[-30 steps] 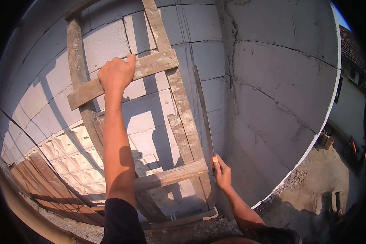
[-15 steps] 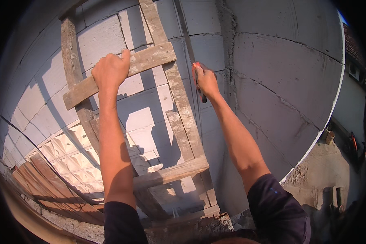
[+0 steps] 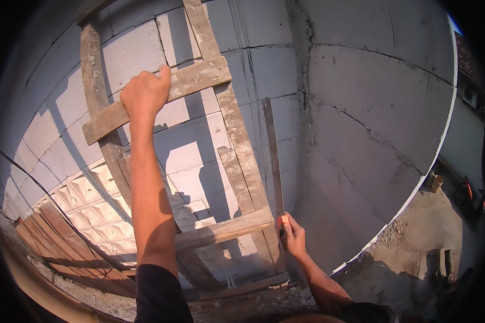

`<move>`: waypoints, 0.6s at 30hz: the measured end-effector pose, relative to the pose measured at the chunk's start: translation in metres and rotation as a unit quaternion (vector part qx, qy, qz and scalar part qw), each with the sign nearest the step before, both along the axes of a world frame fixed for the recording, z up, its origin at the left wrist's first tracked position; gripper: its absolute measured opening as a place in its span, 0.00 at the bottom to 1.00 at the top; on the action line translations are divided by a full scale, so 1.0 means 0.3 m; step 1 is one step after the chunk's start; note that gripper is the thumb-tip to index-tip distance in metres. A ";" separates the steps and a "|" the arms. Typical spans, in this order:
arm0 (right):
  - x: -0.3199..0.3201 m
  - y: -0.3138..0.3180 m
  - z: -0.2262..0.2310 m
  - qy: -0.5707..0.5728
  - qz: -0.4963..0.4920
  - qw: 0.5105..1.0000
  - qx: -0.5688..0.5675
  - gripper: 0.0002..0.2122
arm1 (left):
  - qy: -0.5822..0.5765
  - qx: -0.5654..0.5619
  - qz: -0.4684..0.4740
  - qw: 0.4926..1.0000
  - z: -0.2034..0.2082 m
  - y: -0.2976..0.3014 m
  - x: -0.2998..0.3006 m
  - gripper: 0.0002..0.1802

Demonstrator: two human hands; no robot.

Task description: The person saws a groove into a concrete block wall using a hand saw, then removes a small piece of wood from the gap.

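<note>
My left hand (image 3: 146,97) is wrapped round an upper rung (image 3: 198,78) of a rough wooden ladder that leans against the block wall. Lower down, to the right of the ladder's right rail (image 3: 236,124), my right hand (image 3: 296,239) is closed on the orange and black handle of a hand saw (image 3: 272,148). Its long, narrow dark blade points up along the wall, close to the corner. My fingers hide part of the handle. Whether the blade touches the wall I cannot tell.
Pale block walls meet at a corner with a rough mortar joint (image 3: 302,70). A lower rung (image 3: 226,229) crosses the ladder below my hands. Patterned cream blocks (image 3: 105,196) and brown sheets (image 3: 64,247) are at lower left, beside a dark cable (image 3: 43,185). Ground (image 3: 415,237) shows far below at right.
My right hand has drawn the saw down and toward me, from beside the upper rung to beside the lower one. My left hand keeps its grip on the rung.
</note>
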State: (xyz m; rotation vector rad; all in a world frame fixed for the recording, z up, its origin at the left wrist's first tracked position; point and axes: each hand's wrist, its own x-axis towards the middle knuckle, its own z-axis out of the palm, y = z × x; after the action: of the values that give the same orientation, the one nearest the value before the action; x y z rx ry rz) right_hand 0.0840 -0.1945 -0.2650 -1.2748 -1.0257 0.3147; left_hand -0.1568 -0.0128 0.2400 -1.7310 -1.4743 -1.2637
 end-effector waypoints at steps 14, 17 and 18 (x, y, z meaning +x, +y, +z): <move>0.167 0.693 1.322 -0.062 0.017 0.987 0.150 0.18 | 0.008 -0.002 -0.011 1.000 -0.007 -0.001 0.005 0.37; 0.157 0.721 0.938 -0.057 0.009 0.998 -0.030 0.28 | 0.012 -0.012 0.002 1.000 0.001 0.004 -0.023 0.38; 0.087 0.644 0.805 -0.068 0.007 0.996 -0.052 0.26 | 0.014 -0.015 0.013 1.000 -0.005 0.004 -0.052 0.38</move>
State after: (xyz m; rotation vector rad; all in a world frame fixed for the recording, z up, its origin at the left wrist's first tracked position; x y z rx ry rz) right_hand 0.1102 -0.0014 -0.0235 -1.3996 -1.1467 0.2980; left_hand -0.1726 -0.0118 0.2385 -1.7353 -1.5020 -1.2065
